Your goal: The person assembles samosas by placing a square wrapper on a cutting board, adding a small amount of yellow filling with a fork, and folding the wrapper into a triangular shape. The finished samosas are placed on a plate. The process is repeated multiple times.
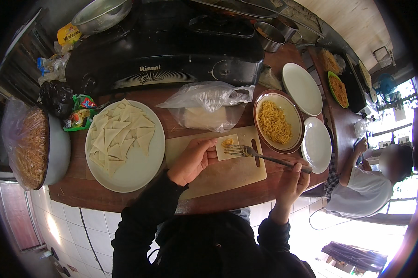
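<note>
My left hand (195,160) pinches the edge of a pale square dough wrapper (221,155) between thumb and fingers. A little yellow filling, like noodle bits, lies on the wrapper. In my right hand (292,183) is a fork (278,161) with a dark handle, its tines over the wrapper beside the filling. Beneath both is a light cutting board (204,183) with a slot handle. Yellow noodles (275,123) fill part of a brown-rimmed bowl (296,147) to the right. Folded dough triangles (118,132) are piled on a large white plate (125,183) to the left.
A clear plastic bag (204,111) with pale sheets lies behind the board, before a black stove (167,55). Two white oval plates (302,88) sit right. A big pot (58,148) with a bagged brown food stands left. A person (361,190) in white is at far right.
</note>
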The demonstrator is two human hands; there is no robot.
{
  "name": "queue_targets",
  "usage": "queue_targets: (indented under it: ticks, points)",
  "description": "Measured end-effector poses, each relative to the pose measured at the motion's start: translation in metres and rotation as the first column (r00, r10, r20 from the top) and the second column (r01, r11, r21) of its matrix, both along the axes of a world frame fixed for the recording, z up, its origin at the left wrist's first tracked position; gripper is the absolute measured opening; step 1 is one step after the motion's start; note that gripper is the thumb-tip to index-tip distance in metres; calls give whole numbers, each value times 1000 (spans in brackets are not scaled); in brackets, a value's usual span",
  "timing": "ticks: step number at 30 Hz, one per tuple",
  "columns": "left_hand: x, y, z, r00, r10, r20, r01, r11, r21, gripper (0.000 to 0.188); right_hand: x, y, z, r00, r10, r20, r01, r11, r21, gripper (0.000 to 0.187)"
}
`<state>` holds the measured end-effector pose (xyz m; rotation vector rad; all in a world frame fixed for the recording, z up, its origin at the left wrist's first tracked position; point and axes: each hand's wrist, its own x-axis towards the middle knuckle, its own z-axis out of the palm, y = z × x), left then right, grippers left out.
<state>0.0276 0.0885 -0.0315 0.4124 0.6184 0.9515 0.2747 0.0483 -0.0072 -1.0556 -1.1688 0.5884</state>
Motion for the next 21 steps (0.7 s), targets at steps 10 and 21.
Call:
queue_targets:
  ticks: [10,21]
  points:
    - [2,-1,-5,997,0,-83,2,1000,22,33,-4,5,3,992,19,-122,-30,996,-89,21]
    - [4,-2,-6,993,10,-119,-6,999,32,35,-6,6,4,985,-35,-169,3,982,-190,23]
